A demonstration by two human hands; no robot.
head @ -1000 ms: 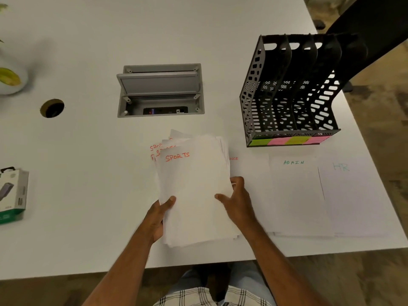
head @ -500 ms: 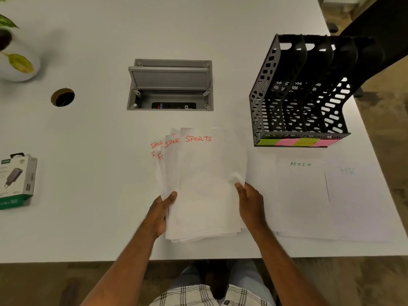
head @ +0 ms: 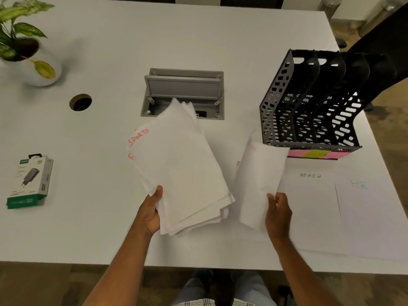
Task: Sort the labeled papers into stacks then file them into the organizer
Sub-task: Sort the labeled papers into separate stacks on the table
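The right hand (head: 277,214) has just pulled one white paper sheet (head: 260,184) away from the fanned white pile (head: 181,173), which the left hand (head: 150,214) grips above the white tabletop (head: 99,228). Sorting continues; the black perforated organizer (head: 309,107) looks empty.

Two hands (head: 150,214), one organizer (head: 309,107), one plant (head: 24,40), one charger box (head: 31,181).

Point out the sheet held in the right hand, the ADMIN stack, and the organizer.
Sheet in the right hand (head: 259,182): head view, middle of the lifted page.
ADMIN stack (head: 309,202): head view, bare paper below the green label.
Organizer (head: 268,120): head view, perforated left side wall.
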